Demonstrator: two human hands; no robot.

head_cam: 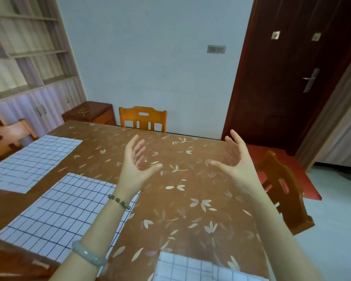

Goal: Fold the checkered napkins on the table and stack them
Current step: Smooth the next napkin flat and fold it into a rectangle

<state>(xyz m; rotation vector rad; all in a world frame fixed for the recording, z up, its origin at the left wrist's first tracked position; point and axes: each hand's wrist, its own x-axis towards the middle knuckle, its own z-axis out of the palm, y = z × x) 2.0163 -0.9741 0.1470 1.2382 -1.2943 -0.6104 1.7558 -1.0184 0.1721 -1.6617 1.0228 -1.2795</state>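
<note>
Above the middle of the surface (190, 179), the left hand (137, 161) and the right hand (234, 159) hover with palms turned toward each other. Their fingers are spread and gently bent, and they hold and touch nothing. No stack shows anywhere, so I judge the task to be at its very start, just ahead of the reach for a first cloth.

Three checkered napkins show, each apart from the others. The far napkin (34, 161) lies flat and unfolded at the left edge of the frame, at middle height. The near napkin (63, 216) lies flat in the lower left, partly under the left forearm. The bottom napkin (190, 268) sits at the bottom edge and is cut off by the frame, so I cannot tell whether it is folded.

The next move likely calls for lowering both hands to one napkin and pinching two corners of one edge. That edge then goes over to meet the opposite one, with the grid lines matched, and the crease is pressed. The thin cloth may slide on the glossy cover.

Besides the two hands and three napkins, three wooden chairs stand around the surface: the far chair (143, 118), the right chair (284, 191) and the left chair (6, 138). The left forearm wears a bead bracelet (119, 201) and a pale bangle (88, 254).
</note>
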